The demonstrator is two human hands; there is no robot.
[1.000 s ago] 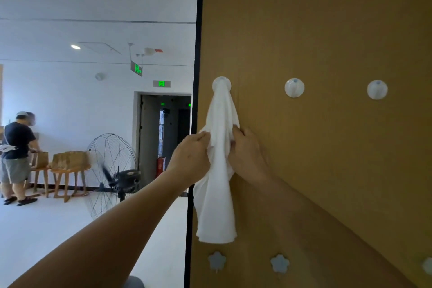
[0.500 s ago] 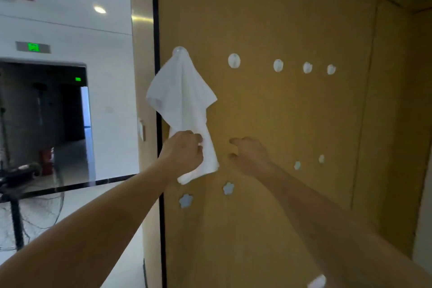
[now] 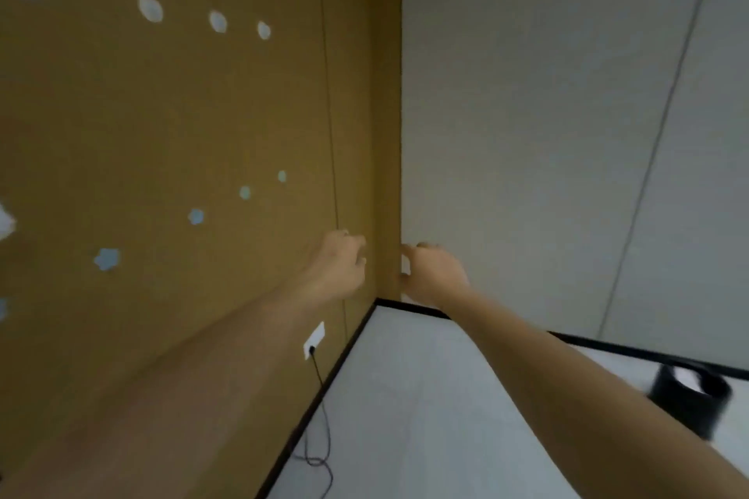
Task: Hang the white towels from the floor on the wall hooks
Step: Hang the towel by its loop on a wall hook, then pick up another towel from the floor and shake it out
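Observation:
A row of round white wall hooks (image 3: 150, 8) runs along the upper part of the tan wooden wall (image 3: 210, 113), with small flower-shaped hooks (image 3: 107, 258) in a lower row. Only a white tip of the hung towel (image 3: 5, 222) shows at the far left edge. My left hand (image 3: 342, 261) and my right hand (image 3: 435, 273) hover in the air near the room's corner, fingers loosely curled, holding nothing. The frame is blurred by motion.
A black bin (image 3: 689, 397) with something white inside stands on the pale floor (image 3: 405, 417) at the right. A wall socket (image 3: 314, 339) with a black cable (image 3: 320, 454) sits low on the wooden wall. A grey wall (image 3: 547, 134) closes the corner.
My left hand let go of the hung towel. The view swung right toward the corner, leaving the towel at the left edge, and both hands now float free.

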